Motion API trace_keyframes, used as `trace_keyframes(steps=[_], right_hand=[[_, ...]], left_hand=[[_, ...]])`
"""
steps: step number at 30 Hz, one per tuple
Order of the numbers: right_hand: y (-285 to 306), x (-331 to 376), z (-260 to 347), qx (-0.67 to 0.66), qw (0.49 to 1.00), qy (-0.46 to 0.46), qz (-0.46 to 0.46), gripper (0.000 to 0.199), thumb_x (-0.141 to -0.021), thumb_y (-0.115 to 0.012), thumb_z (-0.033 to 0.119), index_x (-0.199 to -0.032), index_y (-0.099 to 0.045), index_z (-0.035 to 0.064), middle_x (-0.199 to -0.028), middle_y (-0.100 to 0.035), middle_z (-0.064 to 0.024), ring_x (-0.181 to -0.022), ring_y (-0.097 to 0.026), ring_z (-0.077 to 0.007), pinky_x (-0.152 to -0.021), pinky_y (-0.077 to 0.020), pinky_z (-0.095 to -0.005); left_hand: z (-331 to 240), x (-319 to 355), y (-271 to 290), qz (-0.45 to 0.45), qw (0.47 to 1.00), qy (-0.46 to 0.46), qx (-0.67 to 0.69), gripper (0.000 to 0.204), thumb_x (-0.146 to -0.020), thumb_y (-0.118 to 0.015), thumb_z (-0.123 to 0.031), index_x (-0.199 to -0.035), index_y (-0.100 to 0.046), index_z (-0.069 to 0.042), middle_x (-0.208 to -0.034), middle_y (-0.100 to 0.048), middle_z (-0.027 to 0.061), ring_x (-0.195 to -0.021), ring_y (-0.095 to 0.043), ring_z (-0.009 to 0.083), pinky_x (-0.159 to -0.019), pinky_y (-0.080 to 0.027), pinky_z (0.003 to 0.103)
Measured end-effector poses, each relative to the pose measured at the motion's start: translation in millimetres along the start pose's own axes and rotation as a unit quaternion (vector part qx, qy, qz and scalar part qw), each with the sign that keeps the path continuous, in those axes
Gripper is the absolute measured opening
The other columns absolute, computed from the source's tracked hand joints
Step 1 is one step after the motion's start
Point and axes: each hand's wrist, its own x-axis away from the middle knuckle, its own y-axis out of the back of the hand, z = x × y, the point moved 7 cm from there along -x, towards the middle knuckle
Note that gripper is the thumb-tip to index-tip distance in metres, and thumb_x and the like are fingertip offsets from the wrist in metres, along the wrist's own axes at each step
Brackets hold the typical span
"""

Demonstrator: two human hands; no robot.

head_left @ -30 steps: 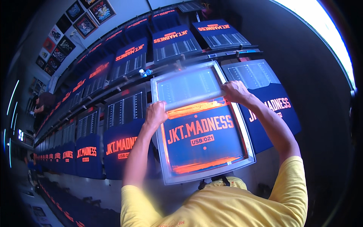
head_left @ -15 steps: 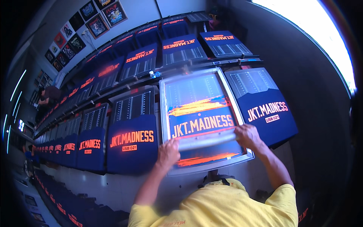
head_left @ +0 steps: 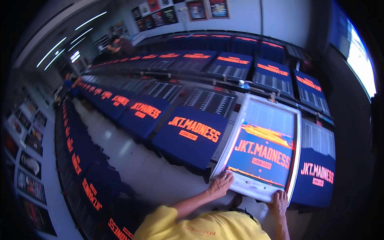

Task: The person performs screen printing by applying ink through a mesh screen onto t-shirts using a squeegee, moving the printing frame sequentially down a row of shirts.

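A silver-framed printing screen [head_left: 262,146] is held at its near edge by both hands, lying flat over a dark blue shirt on the long desk [head_left: 160,176], whose pale surface runs beneath the row. The left hand [head_left: 221,183] is laid palm down on the frame's near left corner, fingers spread forward over the metal and the thumb tucked at the rim, so the grip is closed loosely on the screen; its forearm is seen coming up bare from a yellow sleeve [head_left: 192,226] at the lower edge, bent at the elbow. The right hand [head_left: 279,202] is set on the near right corner, fingers curled over the frame's edge in a closed grip on the screen, with the wrist straight and the forearm rising almost vertically from below. Between the two grips the frame's pale bottom rail is seen, and beyond them the mesh, showing blue with orange print. Just left of the left grip a printed blue shirt [head_left: 192,136] is laid out, and just right of the right grip another printed shirt [head_left: 316,172] is spread. Far beyond the grips, framed pictures [head_left: 208,9] are hung on the wall.
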Motion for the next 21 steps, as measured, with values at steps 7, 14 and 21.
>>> trace_keyframes(steps=[7,14,21], right_hand=[[0,2,5,-0.064,0.997,0.010,0.044,0.069,-0.068,-0.083,0.026,-0.121,-0.050,-0.0013,-0.123,-0.053,-0.0204,-0.116,-0.049,-0.0401,-0.097,-0.0397,-0.0521],[12,-2,-89,-0.142,0.978,-0.092,-0.124,0.023,-0.097,-0.056,0.014,-0.114,-0.057,-0.0022,-0.115,-0.058,-0.0204,-0.106,-0.057,-0.0382,-0.091,-0.0456,-0.0453],[-5,14,-141,-0.141,0.966,-0.148,-0.158,0.028,-0.095,-0.059,0.011,-0.118,-0.055,-0.0050,-0.115,-0.059,-0.0222,-0.107,-0.058,-0.0402,-0.092,-0.0465,-0.0455]], left_hand=[[1,19,18,0.052,0.996,0.055,0.048,0.060,-0.078,-0.067,-0.019,-0.129,-0.049,0.006,-0.138,-0.045,0.0230,-0.137,-0.036,0.0370,-0.115,-0.031,0.044],[78,23,16,-0.117,0.945,0.231,0.198,0.058,-0.090,-0.064,-0.029,-0.134,-0.047,0.004,-0.140,-0.047,0.0226,-0.132,-0.044,0.0366,-0.112,-0.035,0.042],[125,26,-38,-0.124,0.902,0.388,0.144,0.043,-0.096,-0.050,-0.027,-0.125,-0.056,0.005,-0.127,-0.057,0.0248,-0.116,-0.056,0.0386,-0.102,-0.045,0.042]])
